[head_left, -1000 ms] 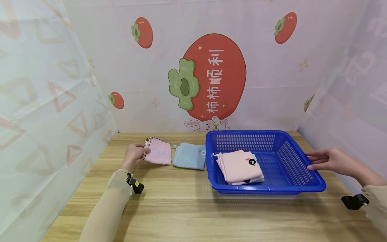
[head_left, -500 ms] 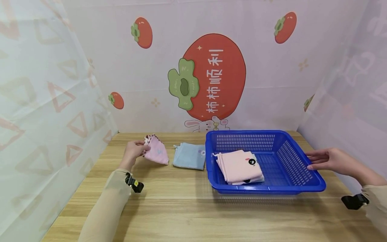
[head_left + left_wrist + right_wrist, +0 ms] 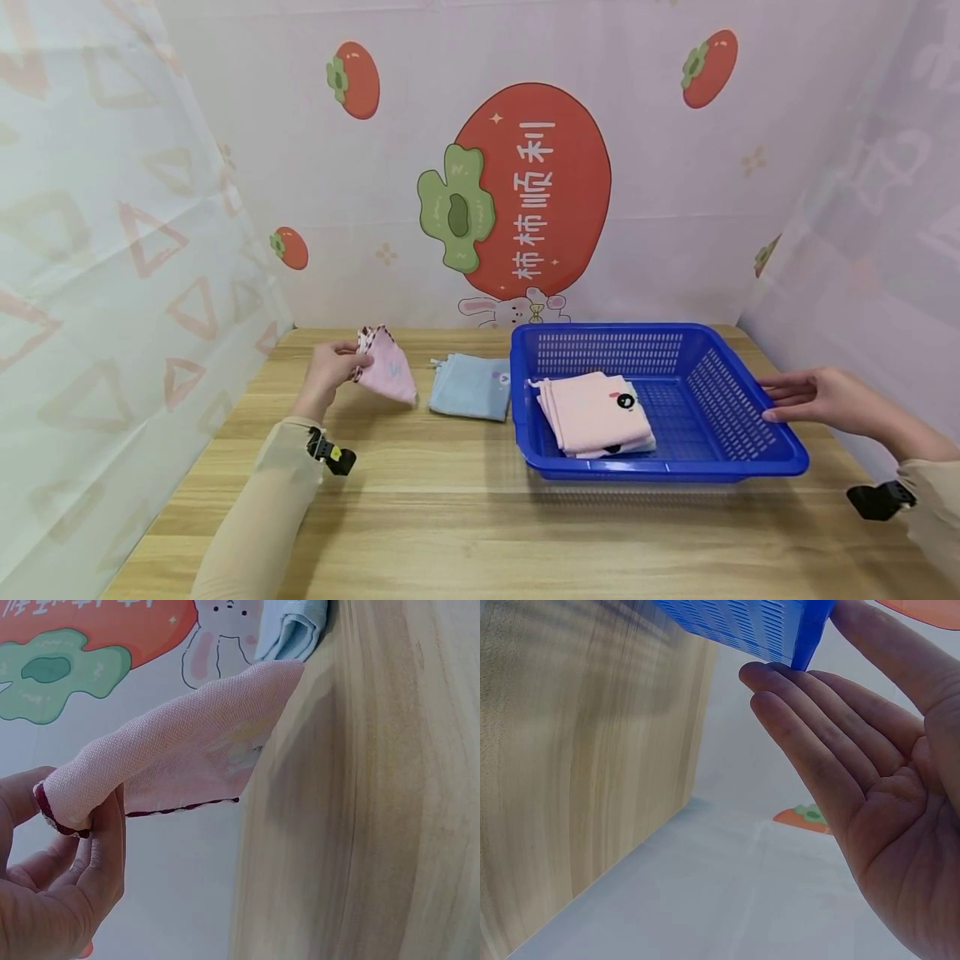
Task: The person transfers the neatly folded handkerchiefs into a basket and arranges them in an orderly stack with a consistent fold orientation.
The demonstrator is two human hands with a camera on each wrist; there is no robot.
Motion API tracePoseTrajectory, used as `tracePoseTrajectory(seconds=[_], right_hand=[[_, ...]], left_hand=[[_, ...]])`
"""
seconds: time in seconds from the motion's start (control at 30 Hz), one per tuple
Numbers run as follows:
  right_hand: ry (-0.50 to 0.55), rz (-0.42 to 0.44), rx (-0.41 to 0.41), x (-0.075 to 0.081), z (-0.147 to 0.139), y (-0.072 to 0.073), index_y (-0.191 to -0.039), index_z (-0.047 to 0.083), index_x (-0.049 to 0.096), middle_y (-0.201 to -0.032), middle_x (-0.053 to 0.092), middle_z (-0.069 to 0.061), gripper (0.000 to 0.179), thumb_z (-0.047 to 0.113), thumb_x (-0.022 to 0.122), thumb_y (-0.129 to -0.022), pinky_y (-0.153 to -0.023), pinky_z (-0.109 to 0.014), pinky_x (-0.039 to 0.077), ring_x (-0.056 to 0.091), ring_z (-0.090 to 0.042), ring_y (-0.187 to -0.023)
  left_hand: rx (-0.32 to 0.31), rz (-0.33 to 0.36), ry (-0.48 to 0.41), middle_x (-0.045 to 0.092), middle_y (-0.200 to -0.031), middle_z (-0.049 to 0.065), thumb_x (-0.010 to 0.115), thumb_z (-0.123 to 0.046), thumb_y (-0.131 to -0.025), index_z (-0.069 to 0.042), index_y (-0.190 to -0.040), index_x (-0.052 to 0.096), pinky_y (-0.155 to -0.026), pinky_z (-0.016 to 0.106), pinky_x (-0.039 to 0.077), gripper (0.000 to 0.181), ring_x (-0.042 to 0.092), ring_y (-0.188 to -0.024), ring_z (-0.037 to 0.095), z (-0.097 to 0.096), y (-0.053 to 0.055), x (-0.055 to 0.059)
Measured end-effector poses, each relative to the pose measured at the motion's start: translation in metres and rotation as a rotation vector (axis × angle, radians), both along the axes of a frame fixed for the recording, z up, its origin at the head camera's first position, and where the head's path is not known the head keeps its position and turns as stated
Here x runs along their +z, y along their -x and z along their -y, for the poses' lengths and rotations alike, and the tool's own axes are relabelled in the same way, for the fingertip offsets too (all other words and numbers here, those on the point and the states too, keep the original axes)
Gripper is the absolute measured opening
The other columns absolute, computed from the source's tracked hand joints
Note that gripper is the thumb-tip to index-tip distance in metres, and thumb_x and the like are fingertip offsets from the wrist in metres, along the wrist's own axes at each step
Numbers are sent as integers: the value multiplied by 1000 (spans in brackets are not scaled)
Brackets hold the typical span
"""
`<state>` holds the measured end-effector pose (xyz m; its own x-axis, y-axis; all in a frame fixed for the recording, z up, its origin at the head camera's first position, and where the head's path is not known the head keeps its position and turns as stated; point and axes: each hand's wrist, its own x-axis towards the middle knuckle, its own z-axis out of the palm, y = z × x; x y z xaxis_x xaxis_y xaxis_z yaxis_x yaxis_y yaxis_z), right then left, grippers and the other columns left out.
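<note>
My left hand (image 3: 328, 375) pinches a folded pink towel (image 3: 387, 370) with a dark checked edging by its left end. In the left wrist view the pink towel (image 3: 172, 742) is raised off the wooden table, its far end sagging. Just right of it lies a folded light blue towel (image 3: 468, 387). My right hand (image 3: 836, 402) holds the right rim of a blue plastic basket (image 3: 637, 469), thumb over the rim and nearly straight fingers (image 3: 810, 727) underneath. Inside the basket, on the left, a pale pink towel (image 3: 588, 412) with a black embroidered face lies on other folded cloth.
The wooden table (image 3: 450, 533) runs back to a white cloth backdrop (image 3: 660, 250) printed with red persimmons. Cloth walls (image 3: 97, 292) also close in the left and right sides. The basket's left wall stands right beside the light blue towel.
My left hand has lifted the pink towel and tipped it, so its flat square face now shows as a narrower, drooping shape. The right hand and the basket have stayed put.
</note>
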<state>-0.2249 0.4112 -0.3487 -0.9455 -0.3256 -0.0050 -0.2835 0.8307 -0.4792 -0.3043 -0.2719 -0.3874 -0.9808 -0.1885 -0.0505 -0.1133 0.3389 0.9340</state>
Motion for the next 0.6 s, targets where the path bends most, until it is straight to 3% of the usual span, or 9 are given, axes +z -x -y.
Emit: tracePoseTrajectory(seconds=[0.6], right_hand=[[2, -2, 4, 1, -1, 0, -123, -11, 56, -104, 68, -24, 57, 24, 73, -83, -64, -17, 52, 63, 8, -81]], left_hand=[[-25, -39, 40, 58, -113, 14, 70, -12, -84, 4, -119, 58, -69, 16, 50, 40, 56, -86, 9, -13, -6, 20]])
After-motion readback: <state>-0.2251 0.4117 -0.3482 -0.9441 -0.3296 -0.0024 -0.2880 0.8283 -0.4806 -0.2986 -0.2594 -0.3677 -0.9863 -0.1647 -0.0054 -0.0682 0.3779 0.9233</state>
